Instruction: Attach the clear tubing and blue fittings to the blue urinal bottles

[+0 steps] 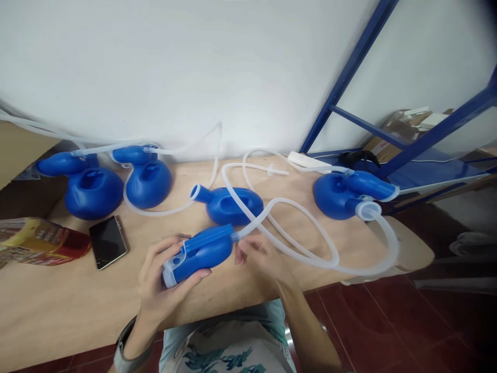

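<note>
My left hand [161,274] is wrapped around a blue urinal head [209,254] with a whitish collar and flap at its near end. A clear connector joins the head's far end to a translucent tube [279,200], which loops over the table to the right. Just below that joint is my right hand [260,255], its fingers curled together; whether anything is pinched between them is hidden. Behind the head lies a blue urinal bottle [236,206] on its side, its open neck pointing left. The tube crosses in front of this bottle.
Two blue urinal bottles with tubes [95,194] [149,184] stand at left, another [334,197] at right. A phone [108,243] and a drink bottle [46,241] lie left. A white power strip [308,161] sits near the wall, beside a blue metal frame [349,67].
</note>
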`<state>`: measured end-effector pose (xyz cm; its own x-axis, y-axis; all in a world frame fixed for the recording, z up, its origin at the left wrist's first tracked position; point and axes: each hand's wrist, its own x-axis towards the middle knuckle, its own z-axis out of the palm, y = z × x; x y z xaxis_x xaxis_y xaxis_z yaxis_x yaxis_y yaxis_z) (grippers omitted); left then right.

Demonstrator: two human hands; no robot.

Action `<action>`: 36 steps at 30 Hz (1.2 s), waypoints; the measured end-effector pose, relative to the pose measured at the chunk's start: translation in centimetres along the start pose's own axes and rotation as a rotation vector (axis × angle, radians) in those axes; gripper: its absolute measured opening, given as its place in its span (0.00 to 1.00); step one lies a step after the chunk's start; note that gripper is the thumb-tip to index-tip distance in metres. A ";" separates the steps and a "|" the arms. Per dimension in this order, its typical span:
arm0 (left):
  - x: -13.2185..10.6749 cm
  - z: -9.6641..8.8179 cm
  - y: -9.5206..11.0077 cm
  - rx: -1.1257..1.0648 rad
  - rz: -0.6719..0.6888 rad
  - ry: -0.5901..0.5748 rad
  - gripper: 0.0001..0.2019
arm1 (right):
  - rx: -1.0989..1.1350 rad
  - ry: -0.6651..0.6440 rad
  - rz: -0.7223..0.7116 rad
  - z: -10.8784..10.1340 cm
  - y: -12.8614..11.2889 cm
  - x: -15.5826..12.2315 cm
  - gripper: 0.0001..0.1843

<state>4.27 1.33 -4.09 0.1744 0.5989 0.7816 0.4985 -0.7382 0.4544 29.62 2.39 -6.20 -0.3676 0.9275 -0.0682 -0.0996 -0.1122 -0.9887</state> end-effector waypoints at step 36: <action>-4.7 -2.0 -6.1 0.211 -0.384 0.039 0.37 | -0.032 0.170 -0.022 -6.9 -3.0 -0.3 0.31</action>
<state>-1.28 2.43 -9.69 -0.0880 0.8024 0.5903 0.6843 -0.3820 0.6212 36.39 4.94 -4.10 -0.2035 0.9769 -0.0655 -0.0750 -0.0822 -0.9938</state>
